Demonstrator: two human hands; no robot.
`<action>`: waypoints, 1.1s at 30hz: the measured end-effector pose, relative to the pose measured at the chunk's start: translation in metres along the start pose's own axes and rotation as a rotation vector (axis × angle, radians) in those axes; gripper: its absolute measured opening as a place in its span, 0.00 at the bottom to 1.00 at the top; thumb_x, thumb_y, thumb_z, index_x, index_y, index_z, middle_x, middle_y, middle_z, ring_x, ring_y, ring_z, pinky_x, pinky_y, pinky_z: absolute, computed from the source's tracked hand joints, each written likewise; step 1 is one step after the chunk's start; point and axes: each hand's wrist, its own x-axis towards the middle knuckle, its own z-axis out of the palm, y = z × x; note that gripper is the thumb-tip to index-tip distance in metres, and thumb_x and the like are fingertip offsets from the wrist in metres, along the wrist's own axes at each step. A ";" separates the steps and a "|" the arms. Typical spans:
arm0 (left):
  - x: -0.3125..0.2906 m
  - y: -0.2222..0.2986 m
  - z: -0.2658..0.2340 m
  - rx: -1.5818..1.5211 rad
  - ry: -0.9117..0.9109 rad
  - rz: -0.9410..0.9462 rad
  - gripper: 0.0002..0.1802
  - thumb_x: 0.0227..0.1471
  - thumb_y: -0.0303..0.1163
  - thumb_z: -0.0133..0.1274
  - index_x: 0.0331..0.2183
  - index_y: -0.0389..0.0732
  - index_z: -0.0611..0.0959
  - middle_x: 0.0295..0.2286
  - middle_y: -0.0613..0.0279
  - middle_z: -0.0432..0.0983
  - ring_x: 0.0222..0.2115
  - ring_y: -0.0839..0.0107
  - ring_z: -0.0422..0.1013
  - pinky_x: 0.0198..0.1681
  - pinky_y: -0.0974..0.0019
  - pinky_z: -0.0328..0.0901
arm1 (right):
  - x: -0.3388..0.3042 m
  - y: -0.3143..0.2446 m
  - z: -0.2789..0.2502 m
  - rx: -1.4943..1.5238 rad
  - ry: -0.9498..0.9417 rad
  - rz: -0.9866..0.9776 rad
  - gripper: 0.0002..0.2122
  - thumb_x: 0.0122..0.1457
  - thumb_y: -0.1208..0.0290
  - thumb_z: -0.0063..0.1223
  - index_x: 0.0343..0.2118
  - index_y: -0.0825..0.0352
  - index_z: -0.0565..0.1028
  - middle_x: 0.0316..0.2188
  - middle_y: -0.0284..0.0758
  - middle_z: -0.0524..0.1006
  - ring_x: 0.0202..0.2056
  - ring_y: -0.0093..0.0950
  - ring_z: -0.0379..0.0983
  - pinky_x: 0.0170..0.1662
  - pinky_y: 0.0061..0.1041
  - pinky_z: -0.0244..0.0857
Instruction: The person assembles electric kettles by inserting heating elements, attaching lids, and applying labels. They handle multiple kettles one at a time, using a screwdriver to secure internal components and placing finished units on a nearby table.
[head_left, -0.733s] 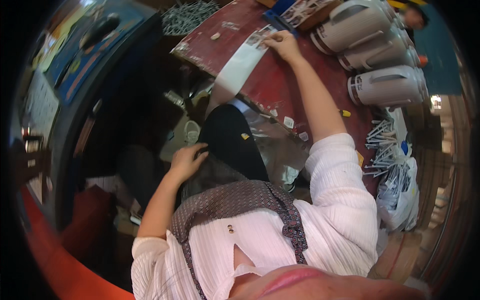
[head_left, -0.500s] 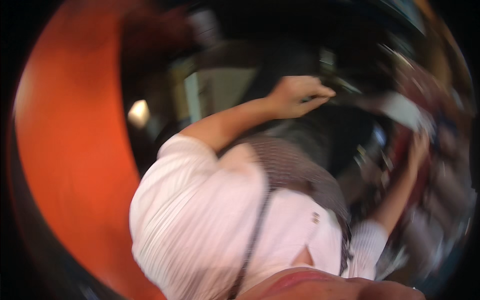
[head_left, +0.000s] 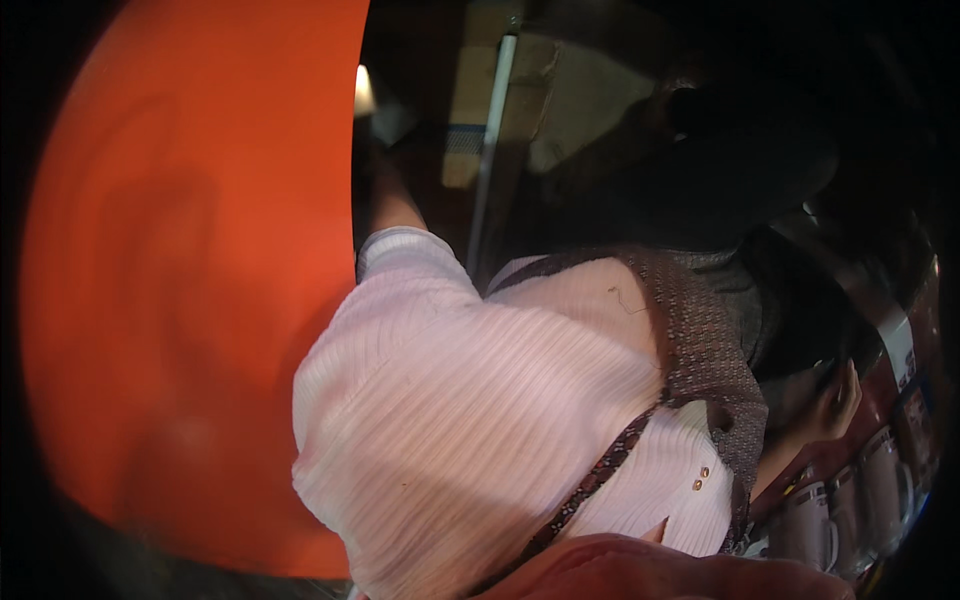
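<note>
My left arm, in a pale ribbed sleeve [head_left: 420, 255], reaches up beside the edge of a large orange panel [head_left: 200, 300]. Its bare forearm [head_left: 394, 205] runs into shadow, where the hand's fingers cannot be made out. A blurred pale patch [head_left: 390, 118] lies near that hand; its kind does not show. At the right, my right hand [head_left: 846, 400] has its fingers stretched upward, with nothing seen in it. It is by a dark red surface, just below a white strip [head_left: 893, 345]. Several mugs with handles [head_left: 885, 485] stand close to that hand.
A pale upright pole [head_left: 492, 140] stands in front of tan boxes or boards [head_left: 560, 110] at the top. A small bright light [head_left: 363, 90] shows at the panel's edge. My dark-clothed leg [head_left: 720, 180] stretches across the upper right.
My left arm has swung from in front of me to the orange panel's edge, its hand now in shadow. The right hand is lower, apart from the white strip. The view has turned.
</note>
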 end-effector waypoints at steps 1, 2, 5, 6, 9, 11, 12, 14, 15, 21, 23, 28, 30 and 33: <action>0.003 0.016 -0.003 -0.024 -0.008 -0.002 0.31 0.50 0.37 0.59 0.56 0.41 0.74 0.49 0.43 0.73 0.53 0.50 0.68 0.58 0.56 0.63 | 0.007 -0.011 0.003 -0.045 -0.033 -0.050 0.09 0.55 0.85 0.61 0.38 0.70 0.82 0.34 0.38 0.82 0.37 0.33 0.79 0.41 0.28 0.74; 0.001 0.031 -0.007 -0.043 -0.018 -0.004 0.30 0.50 0.36 0.59 0.55 0.41 0.74 0.48 0.44 0.73 0.52 0.50 0.68 0.58 0.56 0.63 | 0.013 -0.022 0.004 -0.091 -0.066 -0.101 0.08 0.55 0.85 0.61 0.38 0.70 0.82 0.34 0.38 0.82 0.37 0.33 0.79 0.41 0.28 0.74; -0.006 0.069 -0.024 -0.131 -0.003 -0.012 0.27 0.52 0.35 0.57 0.55 0.42 0.76 0.46 0.44 0.75 0.50 0.50 0.70 0.57 0.55 0.64 | 0.031 -0.052 0.009 -0.029 -0.028 -0.105 0.08 0.55 0.85 0.60 0.38 0.70 0.82 0.34 0.38 0.81 0.36 0.32 0.79 0.40 0.28 0.73; -0.009 0.076 -0.030 -0.172 0.022 -0.010 0.27 0.52 0.34 0.56 0.54 0.42 0.76 0.45 0.44 0.75 0.49 0.50 0.70 0.57 0.55 0.64 | 0.035 -0.059 0.012 -0.019 -0.004 -0.096 0.09 0.55 0.85 0.60 0.38 0.70 0.82 0.34 0.38 0.81 0.36 0.32 0.79 0.40 0.28 0.73; -0.021 0.091 -0.045 -0.353 0.111 0.006 0.24 0.54 0.33 0.55 0.54 0.43 0.77 0.43 0.45 0.76 0.47 0.50 0.72 0.56 0.55 0.65 | 0.037 -0.068 0.025 0.155 -0.024 -0.088 0.10 0.53 0.87 0.61 0.37 0.70 0.82 0.33 0.39 0.81 0.35 0.31 0.78 0.40 0.27 0.72; -0.036 0.103 -0.065 -0.535 0.239 0.064 0.23 0.55 0.32 0.54 0.53 0.43 0.78 0.42 0.45 0.77 0.46 0.50 0.73 0.55 0.55 0.65 | 0.035 -0.069 0.035 0.195 -0.048 -0.133 0.10 0.52 0.87 0.61 0.37 0.70 0.82 0.33 0.39 0.81 0.35 0.31 0.78 0.41 0.26 0.71; -0.050 0.112 -0.077 -0.648 0.315 0.123 0.22 0.55 0.31 0.53 0.53 0.43 0.78 0.41 0.45 0.78 0.45 0.50 0.73 0.55 0.54 0.65 | 0.035 -0.068 0.039 0.209 -0.067 -0.176 0.10 0.51 0.87 0.61 0.37 0.69 0.82 0.33 0.39 0.81 0.35 0.31 0.78 0.40 0.26 0.71; -0.082 0.133 -0.109 -0.817 0.437 0.276 0.21 0.56 0.30 0.52 0.52 0.44 0.79 0.40 0.46 0.79 0.44 0.50 0.74 0.54 0.54 0.66 | 0.033 -0.069 0.049 0.266 -0.114 -0.109 0.10 0.51 0.87 0.61 0.37 0.69 0.82 0.31 0.38 0.80 0.35 0.30 0.78 0.40 0.25 0.71; -0.102 0.145 -0.130 -0.866 0.474 0.418 0.20 0.57 0.30 0.51 0.52 0.44 0.79 0.39 0.46 0.79 0.43 0.50 0.75 0.54 0.54 0.66 | 0.033 -0.069 0.053 0.318 -0.134 -0.100 0.10 0.52 0.87 0.61 0.37 0.70 0.82 0.31 0.38 0.79 0.34 0.30 0.78 0.39 0.25 0.70; -0.254 0.275 -0.239 -0.010 0.644 1.440 0.27 0.49 0.23 0.51 0.52 0.54 0.80 0.24 0.57 0.78 0.30 0.57 0.76 0.40 0.56 0.70 | 0.041 -0.054 0.048 0.418 -0.147 -0.037 0.07 0.54 0.83 0.60 0.37 0.70 0.82 0.30 0.38 0.79 0.33 0.29 0.77 0.37 0.24 0.69; -0.312 0.303 -0.268 -0.142 0.660 1.464 0.33 0.50 0.23 0.53 0.58 0.60 0.74 0.25 0.55 0.78 0.29 0.56 0.75 0.36 0.58 0.71 | 0.039 -0.045 0.032 0.452 -0.141 -0.047 0.06 0.53 0.82 0.61 0.35 0.70 0.82 0.31 0.38 0.79 0.33 0.30 0.77 0.37 0.25 0.69; -0.451 0.363 -0.339 -0.518 0.264 2.208 0.35 0.38 0.12 0.58 0.52 0.45 0.80 0.27 0.59 0.81 0.33 0.65 0.78 0.68 0.48 0.46 | 0.036 -0.035 -0.044 0.558 0.038 -0.016 0.17 0.53 0.79 0.63 0.48 0.66 0.79 0.43 0.39 0.79 0.40 0.31 0.78 0.44 0.27 0.72; -0.496 0.395 -0.372 -0.384 0.288 2.547 0.24 0.38 0.14 0.58 0.41 0.42 0.86 0.23 0.62 0.79 0.31 0.66 0.76 0.67 0.44 0.45 | 0.046 -0.037 -0.084 0.495 0.194 -0.151 0.32 0.54 0.75 0.65 0.62 0.69 0.65 0.51 0.43 0.76 0.51 0.32 0.74 0.53 0.28 0.67; -0.548 0.440 -0.399 -0.409 -0.037 2.826 0.11 0.40 0.22 0.61 0.32 0.41 0.88 0.18 0.68 0.70 0.29 0.66 0.70 0.66 0.44 0.45 | 0.070 -0.033 -0.135 0.288 0.442 -0.458 0.46 0.54 0.59 0.66 0.69 0.66 0.48 0.57 0.51 0.70 0.61 0.44 0.64 0.64 0.41 0.54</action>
